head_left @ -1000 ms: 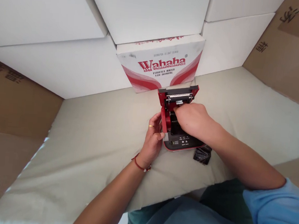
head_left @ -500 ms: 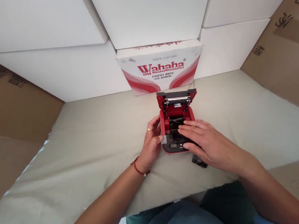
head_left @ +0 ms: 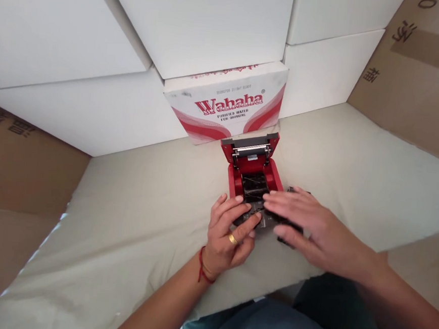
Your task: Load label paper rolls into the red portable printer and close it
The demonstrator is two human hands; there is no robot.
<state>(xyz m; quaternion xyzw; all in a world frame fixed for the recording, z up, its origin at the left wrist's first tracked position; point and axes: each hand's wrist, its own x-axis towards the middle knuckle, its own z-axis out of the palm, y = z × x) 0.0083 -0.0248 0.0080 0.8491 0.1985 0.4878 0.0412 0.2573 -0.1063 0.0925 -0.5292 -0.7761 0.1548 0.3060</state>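
Observation:
A small red and black portable printer (head_left: 233, 178) sits on the cloth with its lid (head_left: 250, 150) raised, showing a roller and a metal bar. Inside the bay lies a shiny black piece (head_left: 255, 183), perhaps a wrapped roll. My left hand (head_left: 231, 234), open with fingers apart, rests its fingertips on the dark front panel. My right hand (head_left: 306, 222) is open, fingers stretched over the printer's right front corner; whether it touches the printer I cannot tell. Beneath and beside that hand show dark parts of something black (head_left: 288, 233), mostly hidden.
Behind the printer stands a white and red Wahaha water carton (head_left: 227, 109) against stacked white boxes (head_left: 200, 26). Brown cardboard boxes flank the place at left (head_left: 24, 179) and right (head_left: 423, 89). A beige cloth (head_left: 131, 218) covers the surface; its front edge lies near my lap.
My left hand has left the printer's left side and now lies on its front panel. My right hand has shifted slightly down and stays stretched out. The view has shifted a little.

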